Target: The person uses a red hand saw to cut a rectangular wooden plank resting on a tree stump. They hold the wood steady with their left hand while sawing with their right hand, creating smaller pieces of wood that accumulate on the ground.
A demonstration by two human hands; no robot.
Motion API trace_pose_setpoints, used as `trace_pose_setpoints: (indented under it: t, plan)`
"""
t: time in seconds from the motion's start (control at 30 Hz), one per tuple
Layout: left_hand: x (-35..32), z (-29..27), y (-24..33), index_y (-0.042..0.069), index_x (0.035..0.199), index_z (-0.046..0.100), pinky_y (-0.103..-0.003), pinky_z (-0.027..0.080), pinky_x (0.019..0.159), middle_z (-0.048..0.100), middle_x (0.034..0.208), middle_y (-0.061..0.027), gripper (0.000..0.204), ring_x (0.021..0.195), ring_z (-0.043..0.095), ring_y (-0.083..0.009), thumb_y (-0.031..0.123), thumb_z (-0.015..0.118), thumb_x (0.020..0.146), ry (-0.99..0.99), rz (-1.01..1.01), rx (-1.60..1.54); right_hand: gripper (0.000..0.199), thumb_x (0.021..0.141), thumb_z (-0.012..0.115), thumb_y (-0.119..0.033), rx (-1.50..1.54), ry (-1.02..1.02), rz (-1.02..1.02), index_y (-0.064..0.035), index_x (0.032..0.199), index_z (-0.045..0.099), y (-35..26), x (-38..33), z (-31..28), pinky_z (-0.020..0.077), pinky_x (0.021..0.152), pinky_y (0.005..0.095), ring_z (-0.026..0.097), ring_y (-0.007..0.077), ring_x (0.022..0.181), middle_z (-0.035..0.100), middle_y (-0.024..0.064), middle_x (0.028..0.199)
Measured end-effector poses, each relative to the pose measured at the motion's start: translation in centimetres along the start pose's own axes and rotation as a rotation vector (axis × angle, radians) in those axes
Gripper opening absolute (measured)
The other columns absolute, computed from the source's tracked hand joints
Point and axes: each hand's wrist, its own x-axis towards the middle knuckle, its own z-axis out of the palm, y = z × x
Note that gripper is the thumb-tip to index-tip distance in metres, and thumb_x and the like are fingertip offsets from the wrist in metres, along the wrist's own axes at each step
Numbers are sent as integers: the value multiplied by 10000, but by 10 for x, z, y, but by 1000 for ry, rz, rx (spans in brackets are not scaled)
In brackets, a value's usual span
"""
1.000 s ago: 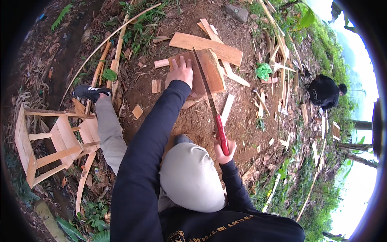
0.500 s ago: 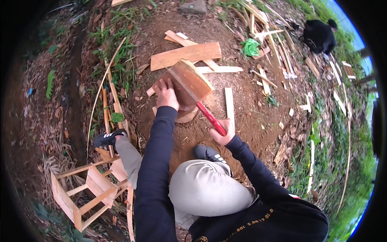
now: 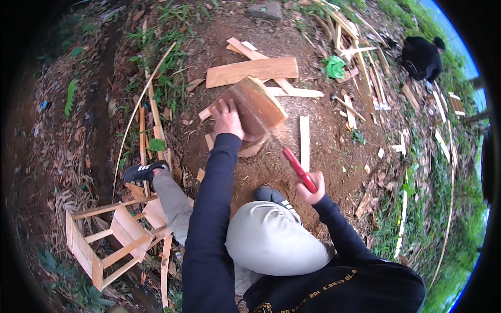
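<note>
My left hand point(image 3: 228, 118) presses on a reddish-brown wooden block point(image 3: 257, 106) that stands tilted on a low stump point(image 3: 251, 148). My right hand point(image 3: 310, 189) grips the red handle of a saw point(image 3: 298, 168). The saw's thin blade runs up across the top face of the block. My grey-trousered knee is bent up between my arms, and a black shoe shows just below the stump.
Loose planks point(image 3: 252, 71) and wood strips lie on the bare earth beyond the block. A small wooden stool frame point(image 3: 107, 241) lies at lower left. A green bag point(image 3: 334, 68) and a crouching person in black point(image 3: 420, 57) are at upper right. Grass borders the dirt.
The view has swung, so the block and planks now sit higher and more central. The saw has shifted along the block while my left hand stays on the wood.
</note>
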Motion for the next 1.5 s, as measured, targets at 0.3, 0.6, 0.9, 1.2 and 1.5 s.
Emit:
trace_pose_setpoints:
  t: [0.3, 0.6, 0.9, 1.2, 1.5]
  plan:
    - [2, -5, 2, 73, 1502, 377, -464, 411, 1122, 369, 1536, -219, 967, 1367, 378, -486, 209, 860, 675, 11, -25, 44, 261, 765, 622, -77, -32, 58, 11, -48, 550, 478, 6, 19, 21, 368, 450, 323, 451, 147, 404, 457, 61, 471]
    - [-4, -2, 10, 95, 1522, 334, -452, 427, 1119, 315, 1569, -208, 1316, 1410, 331, -481, 346, 994, 411, -19, -26, -50, 170, 759, 665, -108, -103, 66, -13, -24, 634, 586, 0, 55, 36, 441, 484, 343, 542, 189, 438, 512, 119, 501]
    - [6, -1, 17, 73, 1489, 390, -461, 389, 1140, 335, 1550, -236, 866, 1372, 365, -505, 132, 786, 722, -21, 12, 47, 206, 782, 652, -103, -88, 123, -122, -32, 618, 550, 7, 22, 24, 424, 464, 341, 528, 193, 422, 497, 105, 500]
    - [6, -5, 11, 28, 1522, 298, -499, 377, 1130, 368, 1509, -279, 1440, 1359, 377, -516, 487, 982, 341, -70, 6, 78, 208, 777, 665, -112, -2, 111, -27, -33, 619, 555, 11, -7, 10, 399, 463, 319, 450, 114, 437, 473, 55, 489]
    - [2, 10, 4, 83, 1484, 410, -487, 418, 1112, 364, 1538, -221, 799, 1357, 386, -512, -12, 669, 734, 63, 1, -65, 225, 746, 697, -113, -78, 36, -77, -48, 603, 536, -4, -4, 14, 430, 453, 363, 487, 267, 382, 441, 112, 450]
